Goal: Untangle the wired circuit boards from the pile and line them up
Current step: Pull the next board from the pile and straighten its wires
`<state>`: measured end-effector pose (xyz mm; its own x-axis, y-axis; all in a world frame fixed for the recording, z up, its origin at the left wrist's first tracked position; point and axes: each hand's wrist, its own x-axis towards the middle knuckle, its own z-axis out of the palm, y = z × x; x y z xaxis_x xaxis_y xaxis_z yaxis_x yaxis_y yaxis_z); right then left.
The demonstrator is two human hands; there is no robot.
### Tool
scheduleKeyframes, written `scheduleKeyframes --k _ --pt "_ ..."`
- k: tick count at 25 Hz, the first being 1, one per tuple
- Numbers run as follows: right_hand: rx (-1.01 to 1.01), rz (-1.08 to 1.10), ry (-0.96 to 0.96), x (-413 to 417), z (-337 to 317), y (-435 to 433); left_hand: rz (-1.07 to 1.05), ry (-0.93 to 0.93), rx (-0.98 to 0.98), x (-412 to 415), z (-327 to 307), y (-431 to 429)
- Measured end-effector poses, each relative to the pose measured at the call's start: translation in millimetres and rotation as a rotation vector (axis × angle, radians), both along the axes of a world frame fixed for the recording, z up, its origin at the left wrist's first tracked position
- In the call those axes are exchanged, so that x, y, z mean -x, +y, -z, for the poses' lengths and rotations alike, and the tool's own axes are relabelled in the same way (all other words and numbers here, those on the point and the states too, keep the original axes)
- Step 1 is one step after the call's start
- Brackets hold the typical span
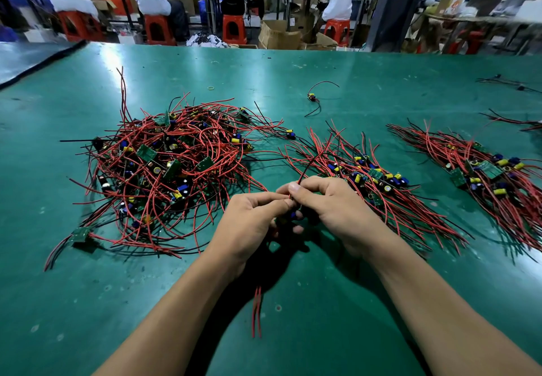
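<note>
On the worktop, the left hand and right hand meet at the centre, touching, with the held board between them. Its wires reach toward 12 o'clock and hang toward 6 o'clock. The pile lies at 10 o'clock from the hands. A near row of boards lies at 2 o'clock, just beside the right hand. A far row lies further out toward 3 o'clock. A single board sits alone at 12 o'clock, behind the rows. Stools stand beyond the worktop's far edge.
</note>
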<state>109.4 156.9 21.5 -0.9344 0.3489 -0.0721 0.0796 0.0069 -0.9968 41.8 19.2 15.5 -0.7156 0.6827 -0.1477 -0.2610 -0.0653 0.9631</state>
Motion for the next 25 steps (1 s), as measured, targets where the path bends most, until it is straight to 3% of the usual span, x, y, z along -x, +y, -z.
scheduleKeyframes --k 4,8,17,25 --pt "-0.117 0.09 -0.023 1.1 -1.6 7.1 0.032 -0.114 -0.021 -0.6 -4.9 -0.4" --pt "0.028 0.085 0.001 4.5 -1.3 3.0 0.055 -0.063 0.026 3.0 -5.4 -0.9" --pt "0.025 0.238 0.113 7.0 3.2 10.6 0.202 -0.021 0.062 6.5 -4.6 -6.4" --pt "0.126 0.108 0.099 4.7 2.3 7.8 0.102 -0.024 0.07 -0.6 -4.9 -2.9"
